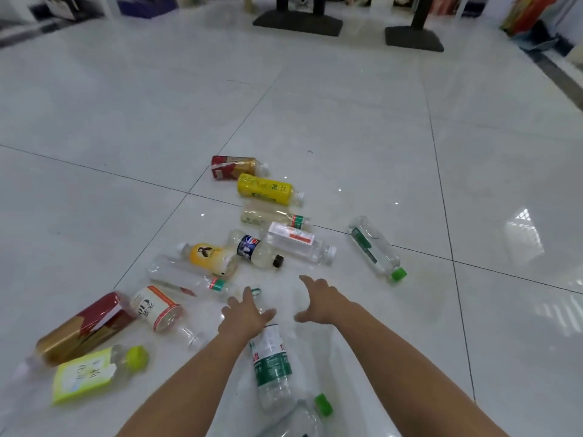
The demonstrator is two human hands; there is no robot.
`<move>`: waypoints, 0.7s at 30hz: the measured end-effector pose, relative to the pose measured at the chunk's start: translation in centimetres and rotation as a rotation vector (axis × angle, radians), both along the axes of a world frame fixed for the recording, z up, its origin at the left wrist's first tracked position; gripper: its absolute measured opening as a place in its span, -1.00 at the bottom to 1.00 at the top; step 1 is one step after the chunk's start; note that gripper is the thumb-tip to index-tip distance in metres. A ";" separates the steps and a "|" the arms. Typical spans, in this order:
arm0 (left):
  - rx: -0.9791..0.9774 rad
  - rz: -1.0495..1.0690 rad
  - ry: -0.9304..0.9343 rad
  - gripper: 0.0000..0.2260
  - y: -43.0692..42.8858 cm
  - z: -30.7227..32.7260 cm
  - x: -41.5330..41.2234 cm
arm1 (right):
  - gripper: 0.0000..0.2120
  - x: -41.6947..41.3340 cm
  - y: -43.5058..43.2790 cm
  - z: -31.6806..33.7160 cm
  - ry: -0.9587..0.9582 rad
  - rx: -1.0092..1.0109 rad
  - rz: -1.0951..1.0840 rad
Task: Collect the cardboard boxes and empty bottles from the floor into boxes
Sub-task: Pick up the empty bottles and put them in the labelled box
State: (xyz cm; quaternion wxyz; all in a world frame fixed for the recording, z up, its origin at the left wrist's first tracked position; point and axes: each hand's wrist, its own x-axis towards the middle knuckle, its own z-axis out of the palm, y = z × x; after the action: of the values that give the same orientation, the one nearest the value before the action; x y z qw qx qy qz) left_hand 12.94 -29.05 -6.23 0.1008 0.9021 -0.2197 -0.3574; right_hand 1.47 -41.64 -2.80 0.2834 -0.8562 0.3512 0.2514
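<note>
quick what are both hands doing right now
Left hand: open, fingers spread, holding nothing.
Right hand: open, fingers spread, holding nothing.

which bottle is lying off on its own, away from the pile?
The clear green-capped bottle, out to the right of the right hand. Nothing lies close to it; the rest are bunched together left of it.

A large indoor room of a commercial kind is shown; whether shop, office or hall cannot be told. A wide floor (pixel 347 121) of glossy white tiles is edged at the right by a dark border (pixel 555 74). Two black stand bases (pixel 298 22) are set at the far end. A purple box (pixel 146 6) and red-and-yellow packaging (pixel 527 11) are kept along the walls.
</note>
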 end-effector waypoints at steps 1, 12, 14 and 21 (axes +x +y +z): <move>-0.007 0.059 0.053 -0.17 0.2 -0.3 -0.7 | -0.06 0.4 0.8 -0.8 0.018 0.042 0.002; 0.044 -0.149 -0.088 -0.14 2.2 -3.2 -3.5 | -0.10 3.1 3.9 -2.3 0.141 -0.388 0.610; 0.033 -0.257 -0.273 -0.23 2.3 -2.7 -3.8 | -0.23 2.8 3.2 -2.4 0.133 -0.447 0.569; -0.292 -0.508 -0.665 -0.61 2.6 -2.4 -6.6 | -0.56 0.9 1.4 -3.4 0.245 -0.423 0.391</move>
State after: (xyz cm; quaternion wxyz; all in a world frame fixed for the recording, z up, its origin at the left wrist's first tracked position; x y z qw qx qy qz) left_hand 6.30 -26.50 -8.65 0.0600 0.8618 -0.5031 -0.0262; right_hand 2.40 -40.29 -6.23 0.0008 -0.9107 0.2562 0.3239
